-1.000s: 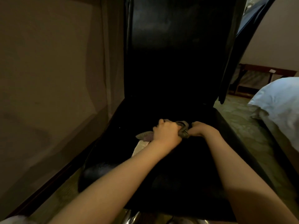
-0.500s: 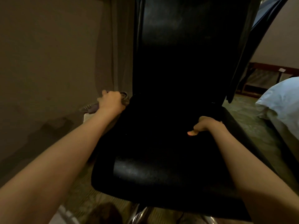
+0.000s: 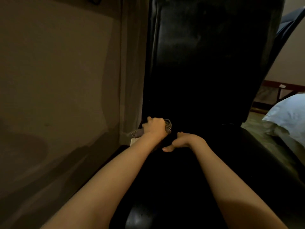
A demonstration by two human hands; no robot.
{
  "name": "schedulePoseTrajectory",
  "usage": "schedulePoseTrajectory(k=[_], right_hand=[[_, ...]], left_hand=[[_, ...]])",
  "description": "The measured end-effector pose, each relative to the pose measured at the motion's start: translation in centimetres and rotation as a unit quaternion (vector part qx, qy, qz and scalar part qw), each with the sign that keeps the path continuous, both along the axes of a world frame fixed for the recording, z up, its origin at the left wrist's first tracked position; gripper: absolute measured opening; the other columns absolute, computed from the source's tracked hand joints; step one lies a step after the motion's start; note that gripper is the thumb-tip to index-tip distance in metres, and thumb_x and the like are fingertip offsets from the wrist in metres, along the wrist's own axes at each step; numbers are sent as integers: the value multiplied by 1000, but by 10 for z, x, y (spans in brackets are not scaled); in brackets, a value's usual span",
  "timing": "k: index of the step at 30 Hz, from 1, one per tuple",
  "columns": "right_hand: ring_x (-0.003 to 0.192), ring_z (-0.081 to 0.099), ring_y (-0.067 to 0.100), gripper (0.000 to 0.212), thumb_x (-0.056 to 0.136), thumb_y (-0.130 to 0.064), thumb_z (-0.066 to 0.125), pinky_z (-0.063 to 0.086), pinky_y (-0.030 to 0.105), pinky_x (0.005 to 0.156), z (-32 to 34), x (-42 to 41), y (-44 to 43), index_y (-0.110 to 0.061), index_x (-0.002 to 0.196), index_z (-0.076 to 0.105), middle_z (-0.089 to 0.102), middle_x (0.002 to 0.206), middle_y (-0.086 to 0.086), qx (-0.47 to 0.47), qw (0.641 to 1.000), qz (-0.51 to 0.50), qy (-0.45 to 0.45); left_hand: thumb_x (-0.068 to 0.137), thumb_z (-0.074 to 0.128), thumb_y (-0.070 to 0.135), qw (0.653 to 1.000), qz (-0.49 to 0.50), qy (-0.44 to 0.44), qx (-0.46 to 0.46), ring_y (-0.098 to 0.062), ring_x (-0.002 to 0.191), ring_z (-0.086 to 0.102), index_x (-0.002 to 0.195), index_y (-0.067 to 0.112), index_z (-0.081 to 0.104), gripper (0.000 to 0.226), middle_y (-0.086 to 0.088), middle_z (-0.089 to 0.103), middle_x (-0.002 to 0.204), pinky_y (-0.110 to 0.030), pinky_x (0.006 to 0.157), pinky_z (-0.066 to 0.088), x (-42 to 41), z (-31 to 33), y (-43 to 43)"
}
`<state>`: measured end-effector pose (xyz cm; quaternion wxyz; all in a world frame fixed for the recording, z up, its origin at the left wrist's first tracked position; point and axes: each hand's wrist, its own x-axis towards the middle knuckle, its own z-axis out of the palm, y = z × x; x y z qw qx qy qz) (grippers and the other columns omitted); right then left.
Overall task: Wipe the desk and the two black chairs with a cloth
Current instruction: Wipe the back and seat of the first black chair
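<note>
Left hand [image 3: 154,128]: closed round a bunched grey striped cloth [image 3: 168,128], at the back-left seat corner of the glossy black leather chair [image 3: 206,63].
Cloth: soft, light and limp; one tail hung out leftward. It looked best held by its bunched middle.
Right hand [image 3: 182,141]: fingers curled, empty, thumb out, on the seat just beside the left hand.
Chair surface: smooth, probably slippery under the cloth.
</note>
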<state>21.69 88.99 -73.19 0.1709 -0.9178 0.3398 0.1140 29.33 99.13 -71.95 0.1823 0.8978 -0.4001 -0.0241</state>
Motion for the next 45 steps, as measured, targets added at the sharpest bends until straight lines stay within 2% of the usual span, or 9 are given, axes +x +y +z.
schedulePoseTrajectory(k=[7, 12, 15, 23, 27, 34, 38, 42, 45], right_hand=[[146, 1, 24, 106, 77, -55, 66, 4, 45, 118, -11, -5, -12, -15, 152, 2, -2, 159, 7, 29, 999, 35, -8], [146, 2, 22, 108, 75, -64, 63, 0, 44, 118, -10, -3, -11, -18, 152, 3, -2, 159, 4, 18, 999, 19, 17], [146, 1, 21, 110, 74, -68, 60, -1, 44, 117, -12, -3, -11, -17, 152, 3, -3, 159, 2, -2, 999, 15, 30], [144, 14, 24, 109, 68, -66, 67, 7, 45, 117, -16, 4, -15, -19, 151, 14, 14, 157, 5, -1, 1000, -7, 12], [139, 25, 26, 105, 64, -64, 71, 16, 45, 115, -20, 11, -15, -17, 147, 27, 28, 151, 6, 4, 1000, -8, 2], [144, 13, 27, 82, 90, -58, 45, 11, 45, 117, -8, -8, -5, -12, 151, 14, 12, 157, 9, -65, 997, 41, 17], [142, 14, 29, 85, 85, -53, 52, 11, 44, 117, -17, 1, -15, -12, 150, 17, 15, 155, 10, -13, 999, 36, 16], [133, 32, 29, 127, 28, -65, 66, 27, 49, 110, -47, 30, -38, -22, 143, 34, 34, 147, 7, -21, 1000, -10, 9], [141, 19, 29, 136, 36, -72, 71, 18, 48, 114, -45, 26, -31, -23, 150, 17, 18, 155, 4, -9, 1000, -29, 3]], left_hand=[[98, 36, 12, 978, 147, -128, 80, -30, 130, 29, 127, 14, 55, 34, -8, 52, 132, -44, 100, 31, 77, 7, -4], [92, 53, 30, 998, 15, -61, -27, -36, 123, 36, 126, 11, 55, 39, -16, 51, 125, -46, 97, 35, 66, 28, -32], [86, 62, 30, 998, -62, -23, -9, -36, 123, 40, 126, 19, 59, 42, -16, 52, 125, -47, 99, 40, 44, 12, -52], [94, 48, 15, 994, 89, -49, 46, -35, 126, 32, 125, 3, 51, 33, -18, 50, 128, -50, 98, 33, 50, 14, 5], [86, 59, 29, 997, 45, -37, 49, -36, 121, 41, 119, 5, 57, 41, -17, 56, 118, -44, 96, 41, 25, 24, 56], [82, 61, 38, 996, -49, -48, -60, -25, 105, 57, 117, 31, 65, 36, -5, 67, 110, -27, 86, 43, -100, 8, 90], [82, 57, 35, 998, -17, -60, -24, -30, 110, 44, 128, 34, 54, 46, -5, 55, 118, -40, 94, 43, -113, -25, 87], [82, 61, 33, 997, 67, -26, -23, -37, 114, 46, 121, 29, 61, 40, -13, 60, 115, -43, 98, 42, -76, -15, 85], [82, 63, 33, 992, 126, -3, -16, -37, 117, 46, 121, 23, 61, 40, -15, 60, 117, -44, 99, 42, -48, -10, 88]])
